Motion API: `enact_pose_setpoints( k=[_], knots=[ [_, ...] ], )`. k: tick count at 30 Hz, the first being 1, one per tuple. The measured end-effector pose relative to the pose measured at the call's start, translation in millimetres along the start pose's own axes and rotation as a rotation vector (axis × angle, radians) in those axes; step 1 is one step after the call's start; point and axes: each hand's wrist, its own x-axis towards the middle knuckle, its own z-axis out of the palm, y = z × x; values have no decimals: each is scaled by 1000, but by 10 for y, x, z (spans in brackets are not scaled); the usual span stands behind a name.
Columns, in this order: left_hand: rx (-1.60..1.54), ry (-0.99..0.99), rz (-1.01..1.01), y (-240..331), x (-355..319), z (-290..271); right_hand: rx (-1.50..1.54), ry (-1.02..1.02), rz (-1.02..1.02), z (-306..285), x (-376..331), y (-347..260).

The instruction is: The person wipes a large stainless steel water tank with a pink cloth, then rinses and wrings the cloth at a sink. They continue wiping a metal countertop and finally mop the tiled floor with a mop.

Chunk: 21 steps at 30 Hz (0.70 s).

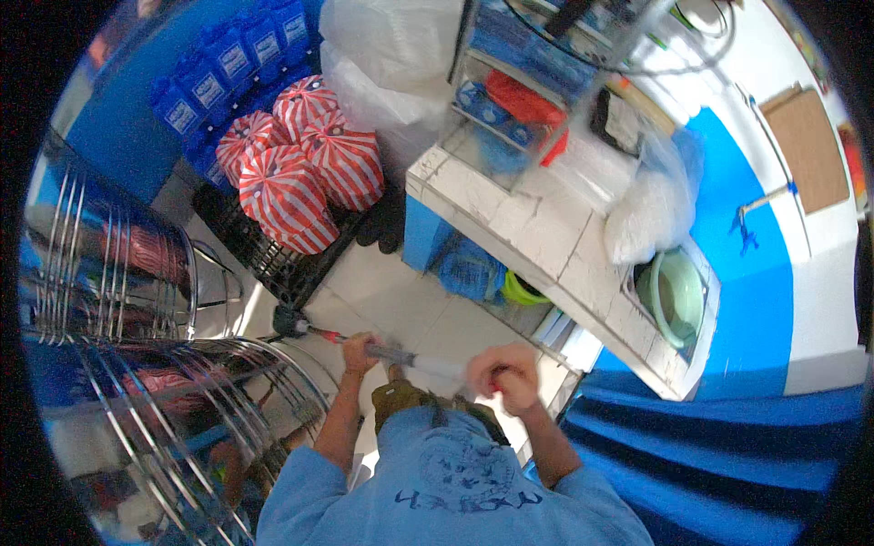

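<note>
Across my front runs a long pole-like tool (393, 355) with a dark shaft, a paler blurred stretch and a red collar. Its left end carries a black block-shaped head (289, 321), near the wire racks. My left hand (360, 353) is closed around the shaft just right of the red collar. Motion smears my right hand (506, 377); it is a fist at the tool's other end, with a bit of red showing between the fingers. What kind of tool this is I cannot make out.
Chrome wire racks (187, 400) stand close on the left. Red-and-white striped bundles (287, 200) sit on a black crate (264, 246), beside blue packs (228, 64). A tiled counter (510, 223) with a green basin (675, 296) is ahead right; a blue curtain (710, 455) hangs at right.
</note>
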Motion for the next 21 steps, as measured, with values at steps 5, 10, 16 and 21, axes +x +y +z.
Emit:
enact_pose_setpoints(
  k=[5, 10, 16, 21],
  knots=[
    [166, -269, 16, 762, -348, 665, -12, 324, -69, -470, -706, -660],
    [-130, -464, 291, 1617, -696, 1547, -23, 413, -177, -977, -1490, -1317],
    [-301, -549, 43, 2559, -670, 2371, -151, 556, -247, -1778, -1627, -1703],
    [-355, -277, -188, 2715, 134, 3018, -460, 599, -326, -2415, -1405, -1357]
  ],
)
